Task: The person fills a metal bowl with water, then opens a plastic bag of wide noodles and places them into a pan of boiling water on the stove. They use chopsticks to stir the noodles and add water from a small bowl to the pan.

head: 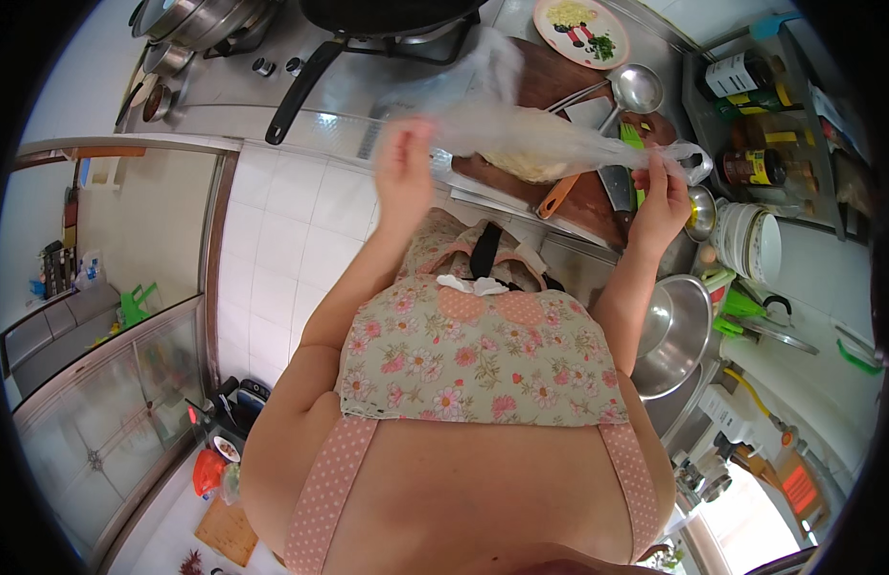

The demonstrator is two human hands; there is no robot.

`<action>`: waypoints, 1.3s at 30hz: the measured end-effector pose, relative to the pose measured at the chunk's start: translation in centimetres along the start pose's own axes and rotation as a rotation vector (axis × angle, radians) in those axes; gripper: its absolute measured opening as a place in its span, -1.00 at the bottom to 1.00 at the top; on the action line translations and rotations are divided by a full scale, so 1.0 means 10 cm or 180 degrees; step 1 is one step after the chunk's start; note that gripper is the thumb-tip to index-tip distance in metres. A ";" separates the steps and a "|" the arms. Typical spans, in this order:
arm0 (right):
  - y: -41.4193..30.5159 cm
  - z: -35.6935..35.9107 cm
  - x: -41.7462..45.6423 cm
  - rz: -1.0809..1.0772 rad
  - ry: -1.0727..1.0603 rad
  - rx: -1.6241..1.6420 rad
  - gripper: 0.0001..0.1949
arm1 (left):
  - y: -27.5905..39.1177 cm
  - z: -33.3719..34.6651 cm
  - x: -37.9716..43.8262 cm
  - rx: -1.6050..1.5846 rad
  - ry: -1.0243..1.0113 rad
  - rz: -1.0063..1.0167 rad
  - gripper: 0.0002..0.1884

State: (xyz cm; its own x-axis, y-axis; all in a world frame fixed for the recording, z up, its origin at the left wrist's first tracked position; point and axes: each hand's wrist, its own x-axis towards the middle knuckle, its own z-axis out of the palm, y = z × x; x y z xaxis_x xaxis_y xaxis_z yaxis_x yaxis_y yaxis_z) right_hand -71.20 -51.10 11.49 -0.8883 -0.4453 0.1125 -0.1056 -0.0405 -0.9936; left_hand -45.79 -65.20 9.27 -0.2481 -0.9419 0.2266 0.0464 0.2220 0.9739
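A clear plastic bag (pixel 466 129) stretches across the air between my two hands, above the cutting board. My right hand (pixel 660 201) pinches its gathered end, where a looped handle shows. At the bag's other end is my left hand (pixel 407 169), blurred, with thin film about the fingers; its grip is unclear. A pale yellowish food mass (pixel 530 154) shows under or through the film, and I cannot tell whether it is inside. The dark wooden cutting board (pixel 480 172) carries a cleaver (pixel 615 188), an orange-handled tool (pixel 559 195) and a green-handled tool (pixel 631 134).
A black frying pan (pixel 308 90) rests on the gas stove, its handle pointing toward me. Behind the board stands a plate (pixel 559 44) with chopped ingredients, near a metal ladle (pixel 637 88). Rightward are stacked bowls (pixel 746 241), a steel basin (pixel 678 338) and a bottle rack (pixel 811 136).
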 end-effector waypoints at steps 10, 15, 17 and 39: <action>-0.26 0.01 -0.31 0.0411 -0.0955 0.0171 -0.59 | 0.69 0.18 0.10 0.1205 -0.1110 0.1980 -0.71; -0.43 -0.06 -0.31 0.0387 -0.1503 0.0164 -0.50 | 0.37 0.29 0.14 0.3281 -0.1265 0.1323 -0.75; -0.54 -0.05 -0.29 0.0366 -0.1516 0.0034 -0.47 | 0.23 0.23 0.18 0.3385 -0.1429 0.0674 -0.72; -0.38 0.68 -0.26 -0.0203 -0.3081 -0.3477 -0.73 | 0.57 0.27 0.35 0.1567 -0.1723 0.1087 -0.13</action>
State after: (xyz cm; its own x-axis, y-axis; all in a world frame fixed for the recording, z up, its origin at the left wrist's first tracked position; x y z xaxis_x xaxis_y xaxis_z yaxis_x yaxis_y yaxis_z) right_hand -65.50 -55.87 14.89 -0.2742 -0.9017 -0.3344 -0.8039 0.4057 -0.4349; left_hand -48.97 -66.60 15.59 -0.7373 -0.5772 0.3510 -0.1960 0.6800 0.7066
